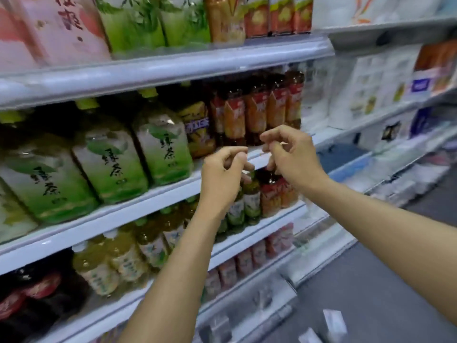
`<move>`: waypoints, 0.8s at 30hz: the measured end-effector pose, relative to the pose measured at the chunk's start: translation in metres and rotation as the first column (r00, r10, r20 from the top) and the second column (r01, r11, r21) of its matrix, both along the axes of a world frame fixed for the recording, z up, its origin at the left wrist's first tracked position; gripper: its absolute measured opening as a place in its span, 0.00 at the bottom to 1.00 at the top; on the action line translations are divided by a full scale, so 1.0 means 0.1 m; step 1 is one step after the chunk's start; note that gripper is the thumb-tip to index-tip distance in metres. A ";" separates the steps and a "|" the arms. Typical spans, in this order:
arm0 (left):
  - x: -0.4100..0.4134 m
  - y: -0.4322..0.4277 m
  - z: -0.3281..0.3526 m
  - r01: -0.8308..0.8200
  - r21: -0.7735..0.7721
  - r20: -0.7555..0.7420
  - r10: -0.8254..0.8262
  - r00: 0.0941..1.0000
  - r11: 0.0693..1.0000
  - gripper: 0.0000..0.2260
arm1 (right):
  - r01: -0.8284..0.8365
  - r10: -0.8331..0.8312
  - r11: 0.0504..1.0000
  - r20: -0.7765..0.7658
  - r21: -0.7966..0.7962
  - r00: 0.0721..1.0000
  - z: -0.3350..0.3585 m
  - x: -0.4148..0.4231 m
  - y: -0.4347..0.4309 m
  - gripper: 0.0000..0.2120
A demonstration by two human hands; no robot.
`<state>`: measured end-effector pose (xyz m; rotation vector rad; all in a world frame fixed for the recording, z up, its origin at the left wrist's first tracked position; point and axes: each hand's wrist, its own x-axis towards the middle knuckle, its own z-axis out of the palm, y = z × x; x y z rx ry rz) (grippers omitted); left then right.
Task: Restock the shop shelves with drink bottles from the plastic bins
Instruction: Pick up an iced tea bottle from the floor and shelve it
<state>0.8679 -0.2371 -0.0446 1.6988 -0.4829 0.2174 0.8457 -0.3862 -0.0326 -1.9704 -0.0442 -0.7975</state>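
My left hand (222, 172) and my right hand (291, 154) hover side by side in front of the middle shelf rail (153, 194). Both have loosely curled fingers and hold nothing. Just behind the left fingertips stands a small green tea bottle (252, 201). A small dark bottle with a red label (270, 196) stands under the right fingers, on the shelf below. Whether the fingertips touch the caps I cannot tell. Large green tea bottles (160, 144) and dark red-labelled tea bottles (257, 112) fill the shelf above. No plastic bin is in view.
Yellow-green drink bottles (123, 263) and dark bottles with red labels (37, 288) stand on lower shelves. The top shelf (173, 68) carries large pink and green packs. Paper goods (371, 82) line the shelving to the right. Grey floor (371, 288) runs along the aisle.
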 end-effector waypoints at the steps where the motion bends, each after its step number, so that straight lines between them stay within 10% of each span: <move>1: -0.04 -0.16 -0.08 0.024 -0.005 -0.044 -0.025 0.999 1.000 0.07 | 0.003 -0.004 1.000 -0.037 -0.007 0.999 -0.07 -0.05 -0.16 0.11; 24: -1.09 -2.08 -3.12 0.234 0.136 -0.783 -0.040 0.621 0.963 0.07 | 0.062 0.201 0.963 -0.856 0.261 0.476 -3.23 -1.25 -2.17 0.07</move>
